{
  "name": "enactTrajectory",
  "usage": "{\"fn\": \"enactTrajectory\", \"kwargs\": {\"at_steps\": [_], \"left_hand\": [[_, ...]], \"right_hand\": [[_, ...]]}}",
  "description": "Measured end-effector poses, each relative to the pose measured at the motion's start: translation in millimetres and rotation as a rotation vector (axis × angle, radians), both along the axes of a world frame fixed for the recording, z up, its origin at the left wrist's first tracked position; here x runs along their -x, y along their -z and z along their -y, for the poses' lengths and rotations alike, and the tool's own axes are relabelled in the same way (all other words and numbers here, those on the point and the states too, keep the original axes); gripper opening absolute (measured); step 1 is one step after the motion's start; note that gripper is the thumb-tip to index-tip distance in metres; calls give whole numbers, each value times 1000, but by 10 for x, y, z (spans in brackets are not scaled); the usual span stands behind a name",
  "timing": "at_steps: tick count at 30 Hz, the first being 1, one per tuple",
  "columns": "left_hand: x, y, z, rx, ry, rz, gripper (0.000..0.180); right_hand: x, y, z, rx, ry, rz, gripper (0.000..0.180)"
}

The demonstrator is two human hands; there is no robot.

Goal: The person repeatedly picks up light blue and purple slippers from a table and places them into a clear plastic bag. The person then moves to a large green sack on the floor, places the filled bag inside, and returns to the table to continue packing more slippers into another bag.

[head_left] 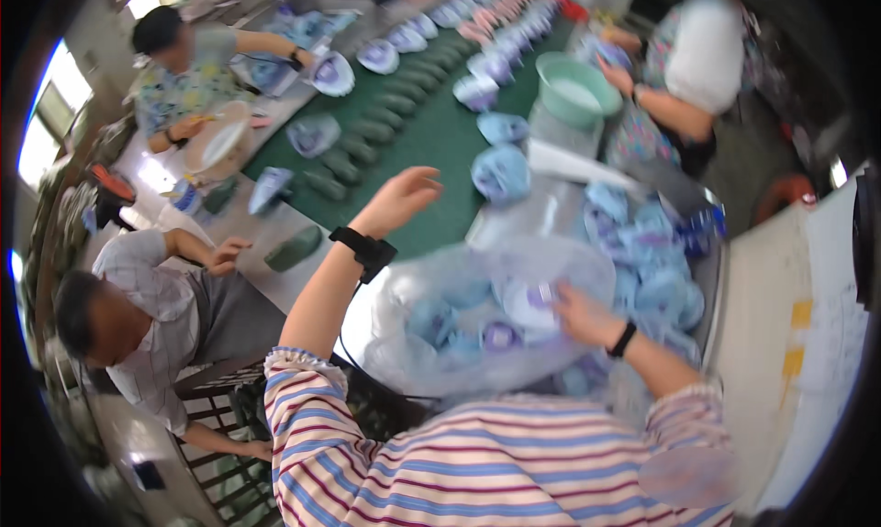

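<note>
My left hand [404, 199] is stretched out over the green conveyor belt [440, 210], fingers extended and holding nothing. A row of dark green shoe lasts [358, 149] lies just beyond it. My right hand [587, 316] reaches into a tub lined with clear plastic [395, 366]. Its fingers look closed on the edge of a white and lilac shoe upper [530, 302], though blur softens the grip. Several blue and purple uppers [500, 336] lie inside the tub around it.
More blue uppers [642, 252] are heaped right of the tub. Uppers [500, 172] line the belt. A person [147, 316] sits at left near a single last [294, 249]; others work at far left [188, 77] and far right [688, 68], beside a green basin [576, 91].
</note>
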State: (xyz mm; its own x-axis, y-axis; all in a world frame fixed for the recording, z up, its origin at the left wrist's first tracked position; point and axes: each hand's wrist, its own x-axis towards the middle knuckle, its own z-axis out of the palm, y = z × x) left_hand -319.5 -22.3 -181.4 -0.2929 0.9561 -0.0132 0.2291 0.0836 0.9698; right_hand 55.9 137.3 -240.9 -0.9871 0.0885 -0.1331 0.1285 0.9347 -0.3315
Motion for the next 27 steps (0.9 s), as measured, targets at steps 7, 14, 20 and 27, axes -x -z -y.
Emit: {"fn": "enactTrajectory", "kwargs": {"at_steps": [7,14,20,27], "left_hand": [[-1944,621,43,303,637,-959,73],[-1391,919,-558,44,-161,-1507,63],[-1692,157,-680,-140,-214,-1270,58],[-2206,845,-291,-173,417,-997,38]], "right_hand": [[-124,-87,-327,-3,93,344,63],[-78,-5,291,-208,-171,304,53],[-157,20,165,-506,-159,316,50],[217,859,417,-580,25,486,53]]}}
